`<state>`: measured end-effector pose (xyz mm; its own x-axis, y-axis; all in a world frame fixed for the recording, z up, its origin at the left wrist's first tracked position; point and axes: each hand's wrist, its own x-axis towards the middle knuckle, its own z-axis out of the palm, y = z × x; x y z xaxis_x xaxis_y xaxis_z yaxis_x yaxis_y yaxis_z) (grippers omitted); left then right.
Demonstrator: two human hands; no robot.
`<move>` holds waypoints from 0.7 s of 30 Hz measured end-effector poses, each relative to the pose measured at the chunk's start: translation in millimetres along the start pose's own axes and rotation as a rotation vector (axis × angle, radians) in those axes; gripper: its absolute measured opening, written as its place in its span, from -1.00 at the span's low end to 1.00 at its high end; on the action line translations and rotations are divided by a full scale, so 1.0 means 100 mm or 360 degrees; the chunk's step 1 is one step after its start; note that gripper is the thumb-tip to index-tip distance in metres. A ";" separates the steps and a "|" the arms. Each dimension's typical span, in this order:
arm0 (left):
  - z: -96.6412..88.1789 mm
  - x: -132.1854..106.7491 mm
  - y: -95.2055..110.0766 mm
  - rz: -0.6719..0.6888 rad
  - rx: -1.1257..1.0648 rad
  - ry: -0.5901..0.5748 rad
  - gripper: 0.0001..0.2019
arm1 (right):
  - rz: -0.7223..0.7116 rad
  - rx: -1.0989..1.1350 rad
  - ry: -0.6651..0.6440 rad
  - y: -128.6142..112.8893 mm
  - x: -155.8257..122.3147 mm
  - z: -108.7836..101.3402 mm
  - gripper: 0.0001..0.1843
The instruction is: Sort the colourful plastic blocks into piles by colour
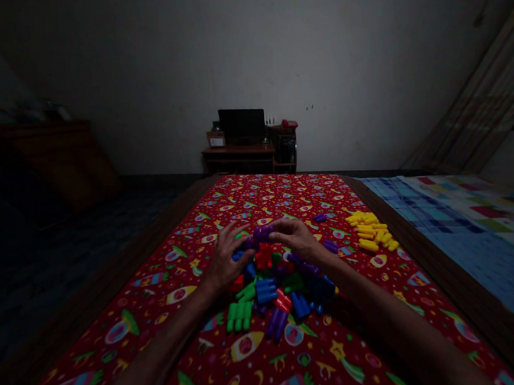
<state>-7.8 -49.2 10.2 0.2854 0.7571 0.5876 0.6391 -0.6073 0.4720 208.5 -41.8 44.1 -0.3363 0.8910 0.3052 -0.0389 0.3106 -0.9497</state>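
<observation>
Purple toy blocks [262, 234] are raised over the middle of a loose pile. My right hand [296, 237] pinches their right end between thumb and fingers. Around the left end, my left hand [230, 257] curves its thumb and fingers, with a purple part showing between them; the exact contact is hard to make out in the dim light. Below both hands lie a red block [263, 256], a blue block [266, 289], a green block [239, 316] and a purple block [277, 324], among several others partly hidden by one another.
A heap of yellow blocks [369, 230] lies to the right, with single purple blocks [320, 218] nearer the pile. Everything rests on a red patterned cloth [191, 322]. Beyond its far edge stands a desk [238, 150] with a monitor [242, 126]. Blue bedding [461, 247] is at right.
</observation>
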 end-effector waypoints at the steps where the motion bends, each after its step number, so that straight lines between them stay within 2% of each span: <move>1: 0.02 0.00 0.05 0.0055 0.0004 -0.0046 -0.67 | -0.0001 -0.0010 -0.0011 -0.02 -0.01 0.04 -0.66; 3: 0.04 0.00 0.13 0.0100 -0.0029 -0.0066 -0.73 | -0.0003 -0.0042 -0.0025 -0.05 0.00 0.04 -0.71; 5: 0.04 -0.02 0.16 0.0080 -0.0079 -0.0076 -0.74 | -0.0021 -0.0074 0.0055 -0.08 0.04 -0.07 -0.71; 9: -0.01 -0.03 0.11 -0.0011 -0.0150 -0.0095 -0.73 | 0.0001 -0.0378 0.0498 -0.04 0.09 -0.59 -0.67; 12: -0.02 -0.03 0.02 -0.0062 -0.0186 -0.0089 -0.70 | 0.0192 -0.0835 0.0629 0.06 0.03 -1.01 -0.70; 15: -0.02 -0.04 -0.06 -0.0108 -0.0206 -0.0126 -0.68 | 0.0421 -0.1292 0.0592 0.14 -0.07 -1.29 -0.71; 19: 0.00 -0.04 -0.13 -0.0220 -0.0279 -0.0089 -0.58 | 0.0518 -0.1653 0.0533 0.06 -0.13 -1.44 -0.75; 21: 0.00 -0.05 -0.15 -0.0335 -0.0337 -0.0070 -0.52 | 0.0608 -0.1789 0.0335 -0.05 -0.14 -1.46 -0.79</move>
<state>-18.2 -44.0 0.3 0.1961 0.8785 0.4356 0.5257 -0.4692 0.7096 351.3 -7.4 54.9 0.0166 0.9923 0.1227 0.9061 0.0370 -0.4214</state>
